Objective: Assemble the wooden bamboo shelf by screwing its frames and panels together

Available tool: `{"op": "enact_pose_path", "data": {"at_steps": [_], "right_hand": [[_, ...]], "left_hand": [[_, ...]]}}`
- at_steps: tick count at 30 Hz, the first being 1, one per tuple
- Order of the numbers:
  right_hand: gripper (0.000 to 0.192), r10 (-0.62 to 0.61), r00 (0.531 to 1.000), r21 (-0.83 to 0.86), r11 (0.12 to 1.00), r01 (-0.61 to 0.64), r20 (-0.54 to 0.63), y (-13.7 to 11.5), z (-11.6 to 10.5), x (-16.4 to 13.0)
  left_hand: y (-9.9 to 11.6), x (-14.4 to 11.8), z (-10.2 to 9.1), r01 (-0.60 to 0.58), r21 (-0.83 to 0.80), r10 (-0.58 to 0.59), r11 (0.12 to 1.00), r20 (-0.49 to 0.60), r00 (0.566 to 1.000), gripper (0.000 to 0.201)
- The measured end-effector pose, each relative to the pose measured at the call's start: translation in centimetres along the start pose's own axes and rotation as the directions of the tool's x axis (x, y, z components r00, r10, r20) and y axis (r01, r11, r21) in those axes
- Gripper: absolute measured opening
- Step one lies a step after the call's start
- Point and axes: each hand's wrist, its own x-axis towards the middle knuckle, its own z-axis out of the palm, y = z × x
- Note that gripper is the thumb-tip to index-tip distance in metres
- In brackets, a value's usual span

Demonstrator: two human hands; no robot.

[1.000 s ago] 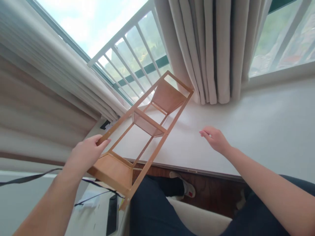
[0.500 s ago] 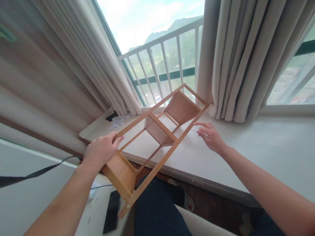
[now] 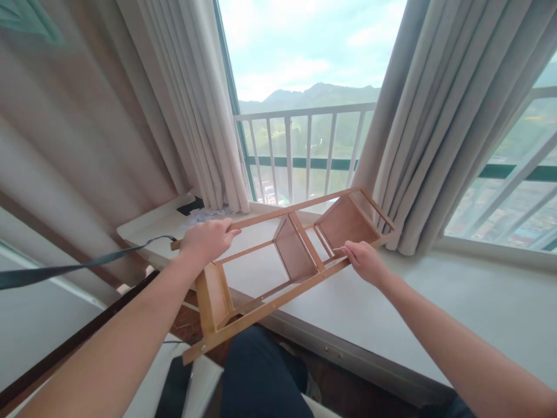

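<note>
both hands [image 3: 209,239] grip the wooden rack [image 3: 296,255] between them

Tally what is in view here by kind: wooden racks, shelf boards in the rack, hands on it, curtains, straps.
Wooden rack: 1
Shelf boards in the rack, one of them: 3
Hands on the rack: 2, left hand and right hand
Curtains: 2, left curtain and right curtain
Dark strap: 1
Total: 9

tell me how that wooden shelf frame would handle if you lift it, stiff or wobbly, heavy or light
Probably light: the wooden shelf frame is thin rails and small panels, and the left hand and right hand hold it aloft by single rails. Likely fairly stiff, since three panels brace the long rails. Its length could make it swing or twist if gripped at one end.
</note>
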Motion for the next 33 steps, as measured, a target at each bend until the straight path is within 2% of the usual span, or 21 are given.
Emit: {"op": "enact_pose_path", "data": {"at_steps": [5,12,18,26,30,33], "right_hand": [[0.043,0.039,0.987,-0.140,0.988,-0.062,-0.157,1.0,-1.4,-3.7],[0.046,0.016,0.936,-0.288,0.950,-0.124,-0.351,3.5,-4.8,-9.5],[0.046,0.089,0.916,-0.371,0.896,-0.246,-0.392,6.3,-8.5,-13.8],[0.049,0.195,0.891,-0.402,0.838,-0.369,-0.411,9.6,-11.4,-17.2],[0.051,0.240,0.889,-0.423,0.811,-0.405,-0.391,10.9,-12.2,-17.5],[0.052,0.287,0.884,-0.422,0.796,-0.434,-0.368,11.6,-12.8,-17.5]], "left_hand": [[2.3,2.8,0.9,-0.144,-0.100,0.141,0.984,-0.042,0.989,0.047],[9.4,7.3,2.3,-0.336,-0.114,0.328,0.935,-0.081,0.941,0.047],[16.3,10.2,3.3,-0.508,-0.181,0.495,0.842,-0.115,0.861,0.048],[24.1,13.5,4.1,-0.625,-0.221,0.622,0.748,-0.092,0.777,0.050],[26.4,14.7,4.1,-0.645,-0.256,0.653,0.720,-0.065,0.755,0.047],[26.5,15.2,3.9,-0.654,-0.299,0.663,0.695,-0.084,0.744,0.047]]}}
